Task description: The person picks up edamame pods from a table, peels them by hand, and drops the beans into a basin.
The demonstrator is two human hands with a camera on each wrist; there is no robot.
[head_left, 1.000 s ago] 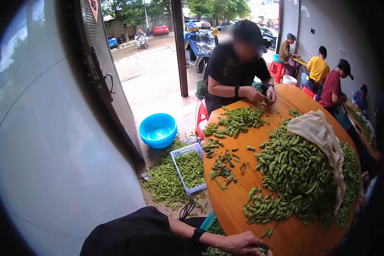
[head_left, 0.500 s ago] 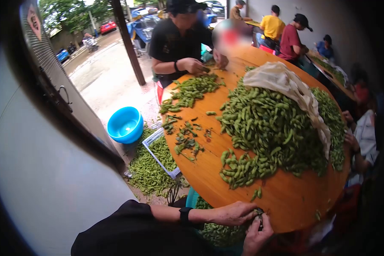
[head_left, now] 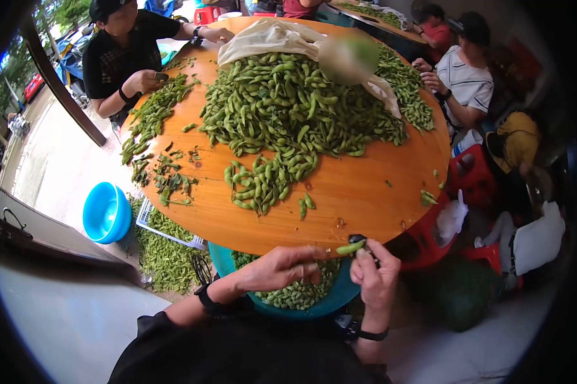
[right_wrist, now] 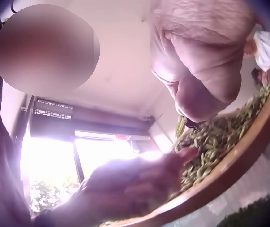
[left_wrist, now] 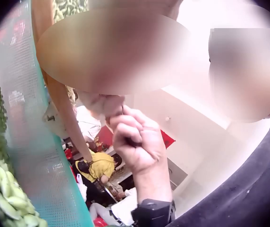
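In the head view my right hand (head_left: 377, 278) pinches a green soybean pod (head_left: 350, 248) at the table's near edge. A small black piece (head_left: 357, 239) sits at its fingertips; its kind is hidden. My left hand (head_left: 281, 269), blurred, is just left of the pod with fingers extended and nothing seen in them. Below both hands stands a teal basin (head_left: 221, 261) with green beans (head_left: 295, 294) in it. The left wrist view shows my right hand (left_wrist: 142, 139) with curled fingers. In the right wrist view the pod's end (right_wrist: 180, 126) sticks out below my right hand (right_wrist: 201, 61).
A big heap of pods (head_left: 282, 109) with a pale cloth (head_left: 269, 38) covers the middle of the round wooden table (head_left: 365, 192). Stem scraps (head_left: 170, 182) lie at left. A blue tub (head_left: 106, 212) and spilled pods (head_left: 167, 256) are on the floor. Other people (head_left: 471, 83) sit around.
The head view has swung right. Half a second ago both hands met at the table edge; now the left hand is apart from the right, which holds up a pod.
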